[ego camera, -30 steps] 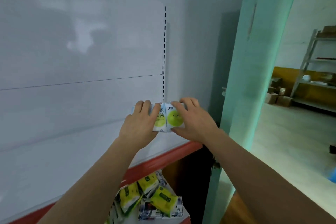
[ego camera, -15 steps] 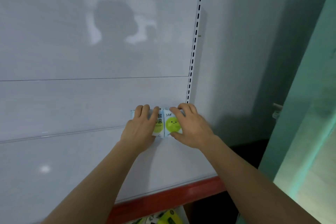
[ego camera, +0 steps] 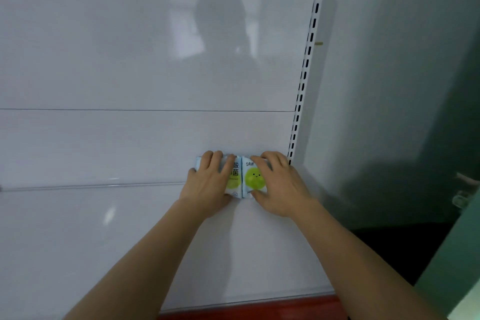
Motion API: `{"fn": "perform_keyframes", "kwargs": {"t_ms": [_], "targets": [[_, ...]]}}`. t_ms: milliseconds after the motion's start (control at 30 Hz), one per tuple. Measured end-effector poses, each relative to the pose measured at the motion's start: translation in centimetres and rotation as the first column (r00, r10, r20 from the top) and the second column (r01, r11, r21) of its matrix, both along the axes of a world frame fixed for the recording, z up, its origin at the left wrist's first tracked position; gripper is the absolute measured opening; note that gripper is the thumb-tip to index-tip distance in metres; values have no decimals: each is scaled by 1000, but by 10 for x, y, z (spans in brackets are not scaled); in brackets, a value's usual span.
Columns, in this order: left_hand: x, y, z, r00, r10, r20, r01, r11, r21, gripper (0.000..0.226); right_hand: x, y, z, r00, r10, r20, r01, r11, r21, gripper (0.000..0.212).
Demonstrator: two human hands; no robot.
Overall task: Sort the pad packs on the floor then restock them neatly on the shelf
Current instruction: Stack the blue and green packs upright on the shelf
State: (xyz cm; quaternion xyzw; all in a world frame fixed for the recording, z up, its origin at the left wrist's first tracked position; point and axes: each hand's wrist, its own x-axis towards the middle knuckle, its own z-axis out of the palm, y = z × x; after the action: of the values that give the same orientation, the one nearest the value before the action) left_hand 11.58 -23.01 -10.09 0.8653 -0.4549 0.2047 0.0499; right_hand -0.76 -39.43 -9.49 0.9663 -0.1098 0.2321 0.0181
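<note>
Two small white-and-pale-blue pad packs stand upright side by side, touching, at the back right corner of a glossy white metal shelf [ego camera: 130, 241], pressed against its white back panel [ego camera: 145, 60]. The left pad pack [ego camera: 233, 176] shows black Chinese characters above a green circle; the right pad pack [ego camera: 254, 176] carries a lime-green smiling face. The person's left hand [ego camera: 209, 184] grips the left pack, fingers curled over its top edge and palm covering most of its front. The right hand [ego camera: 279, 187] holds the right pack the same way, fingers hooked over the top and thumb low against its front. Both bare forearms reach in from the shelf's front edge, which is trimmed with a red strip [ego camera: 249, 310]. Just right of the packs rises a white slotted upright rail [ego camera: 306, 60]. A dim reflection of the person shows in the back panel. Beyond the rail stands a grey wall [ego camera: 389, 86], with a pale green door frame [ego camera: 465, 254] at the far right.
</note>
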Motion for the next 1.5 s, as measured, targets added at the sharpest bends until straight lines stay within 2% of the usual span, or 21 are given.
{"fn": "perform_keyframes", "kwargs": {"t_ms": [300, 533, 767, 967, 1100, 1300, 1500], "targets": [[-3, -9, 0, 997, 68, 22, -68, 998, -10, 92, 5, 1, 1, 999, -42, -14, 41, 997, -59, 78], [-3, 9, 14, 997, 70, 27, -71, 997, 18, 105, -4, -1, 12, 998, -54, -20, 51, 993, -102, 81], [-24, 60, 30, 982, 179, 56, -173, 981, -90, 78, 1, 39, 42, 997, 76, -4, -76, 992, -103, 72], [-32, 150, 39, 936, 340, 93, -329, 937, -121, 69, 19, 121, 48, 965, 255, 53, -250, 964, -94, 70], [-39, 228, 50, 884, 459, 91, -442, 883, -155, 70, 36, 193, 53, 925, 378, 34, -370, 919, -137, 73], [-61, 358, 63, 798, 589, 131, -575, 808, -131, 70, 50, 326, 61, 844, 537, 19, -526, 833, -170, 73], [-90, 497, 64, 694, 714, 94, -702, 699, -131, 73, 54, 472, 66, 742, 671, 14, -661, 734, -155, 72]]}}
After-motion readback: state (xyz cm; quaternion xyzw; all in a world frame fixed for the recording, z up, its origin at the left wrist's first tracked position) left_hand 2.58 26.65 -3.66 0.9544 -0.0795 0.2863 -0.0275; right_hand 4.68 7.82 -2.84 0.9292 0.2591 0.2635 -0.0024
